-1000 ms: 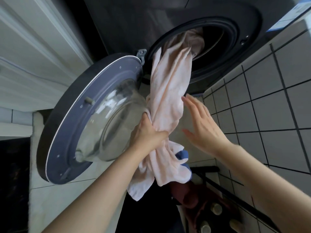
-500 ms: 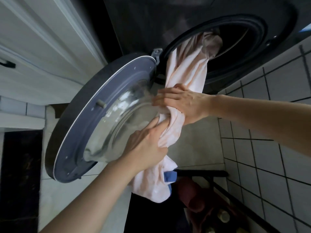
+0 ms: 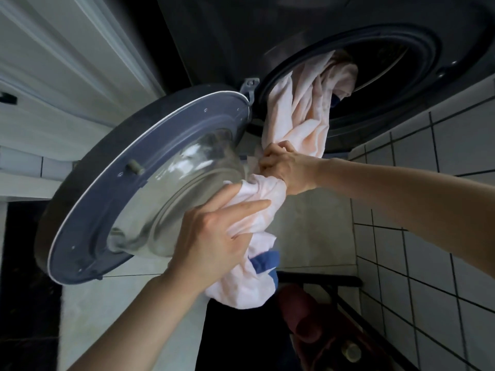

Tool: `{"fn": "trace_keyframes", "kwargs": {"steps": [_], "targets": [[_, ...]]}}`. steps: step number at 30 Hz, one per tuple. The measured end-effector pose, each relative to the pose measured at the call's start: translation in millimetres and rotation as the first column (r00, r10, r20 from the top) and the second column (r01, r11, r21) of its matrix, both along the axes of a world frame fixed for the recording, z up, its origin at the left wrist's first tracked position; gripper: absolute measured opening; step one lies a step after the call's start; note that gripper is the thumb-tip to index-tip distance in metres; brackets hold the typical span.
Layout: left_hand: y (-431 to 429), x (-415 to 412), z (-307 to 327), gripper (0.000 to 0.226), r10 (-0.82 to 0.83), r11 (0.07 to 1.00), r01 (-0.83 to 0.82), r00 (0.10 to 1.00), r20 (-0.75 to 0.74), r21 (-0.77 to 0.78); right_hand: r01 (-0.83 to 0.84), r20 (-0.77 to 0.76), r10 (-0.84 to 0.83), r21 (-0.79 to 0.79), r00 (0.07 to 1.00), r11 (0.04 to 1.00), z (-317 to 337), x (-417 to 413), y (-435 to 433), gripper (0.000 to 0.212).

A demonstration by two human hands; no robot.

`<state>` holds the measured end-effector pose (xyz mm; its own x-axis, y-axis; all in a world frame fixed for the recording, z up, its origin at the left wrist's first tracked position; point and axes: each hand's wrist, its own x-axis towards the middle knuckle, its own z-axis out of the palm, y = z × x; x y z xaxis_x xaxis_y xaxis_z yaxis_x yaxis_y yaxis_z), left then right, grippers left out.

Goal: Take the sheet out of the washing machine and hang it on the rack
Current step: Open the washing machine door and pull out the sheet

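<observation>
The sheet (image 3: 300,113), pale pink and twisted into a rope, is found partly inside and partly outside the washing machine (image 3: 241,36). Its upper end is lodged in the drum opening (image 3: 396,76), its middle is draped over the lower lip, and its loose tail, marked with a blue patch (image 3: 263,263), is hung below the hands.

At the far left a white cabinet front (image 3: 53,62) is seen. Next to it the round door (image 3: 88,210) is swung wide open on its hinge (image 3: 249,85), with the glass bowl (image 3: 182,188) bulging toward the cloth. The left hand (image 3: 214,236) is wrapped round the bunched sheet just beside that glass, thumb and fingers closed over the folds. Slightly higher and to the right, the right hand (image 3: 286,170) is clenched in a fist round the twisted section just below the opening. Further right a tiled wall (image 3: 442,236) is seen, with a dark frame (image 3: 345,298) low beside it; whether that is the rack cannot be told.

Several risks can be judged from here. The part inside the drum looks knotted, so a hard pull could jam it against the rim. A dark blue item (image 3: 336,101) is tucked against the sheet there and could be dragged out and dropped. The cloth passes close to the hinge, where it might be snagged. The dangling tail could be trailed across the floor once more length is freed.
</observation>
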<state>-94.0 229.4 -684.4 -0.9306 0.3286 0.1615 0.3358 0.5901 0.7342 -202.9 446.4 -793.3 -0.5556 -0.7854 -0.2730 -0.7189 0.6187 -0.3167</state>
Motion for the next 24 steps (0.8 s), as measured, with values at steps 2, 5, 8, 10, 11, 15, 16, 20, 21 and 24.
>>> {"fn": "trace_keyframes", "kwargs": {"steps": [2, 5, 8, 10, 11, 15, 16, 20, 21, 24], "targets": [[-2.1, 0.6, -0.6, 0.054, 0.039, 0.998, -0.039, 0.999, 0.007, -0.04, 0.043, 0.014, -0.043, 0.041, 0.999, 0.998, -1.9, -6.9, 5.8, 0.039], [-4.8, -0.6, 0.5, 0.063, 0.031, 0.98, -0.028, 0.999, 0.013, -0.199, 0.08, 0.011, -0.082, 0.098, 0.997, 0.992, -1.2, -13.6, 18.7, 0.049], [-3.1, -4.7, -0.8, 0.071, -0.077, 0.914, 0.078, 0.997, 0.018, -0.399, 0.157, -0.019, -0.156, 0.187, 0.988, 0.97, 5.9, -16.6, 38.8, 0.067], [0.1, -8.8, -9.2, 0.076, -0.133, 0.868, 0.14, 0.99, 0.048, -0.477, 0.204, -0.022, -0.203, 0.176, 0.979, 0.963, 11.3, -15.6, 54.7, 0.07], [2.2, -10.8, -13.3, 0.079, -0.149, 0.846, 0.164, 0.986, 0.07, -0.507, 0.231, -0.018, -0.231, 0.156, 0.973, 0.96, 15.7, -14.5, 62.7, 0.069], [15.4, -17.7, -35.1, 0.069, -0.156, 0.697, 0.263, 0.964, 0.217, -0.667, 0.137, -0.184, -0.125, 0.054, 0.975, 0.989, 39.5, -2.7, 79.2, 0.074], [18.8, -20.1, -40.7, 0.062, -0.134, 0.669, 0.29, 0.953, 0.273, -0.685, 0.046, -0.244, -0.048, -0.015, 0.968, 0.999, 47.5, 1.9, 76.4, 0.067], [35.5, -37.9, -54.6, 0.036, -0.036, 0.668, 0.292, 0.932, 0.362, -0.685, -0.224, -0.314, 0.186, -0.09, 0.931, 0.97, 60.5, 23.7, 59.7, 0.053], [39.2, -41.1, -56.1, 0.033, -0.015, 0.671, 0.277, 0.932, 0.362, -0.687, -0.225, -0.314, 0.191, -0.076, 0.93, 0.971, 58.2, 27.8, 57.8, 0.054], [43.8, -38.5, -59.4, 0.031, 0.027, 0.701, 0.238, 0.933, 0.359, -0.672, -0.093, -0.322, 0.069, -0.058, 0.944, 0.994, 52.5, 33.0, 56.9, 0.06]]}}
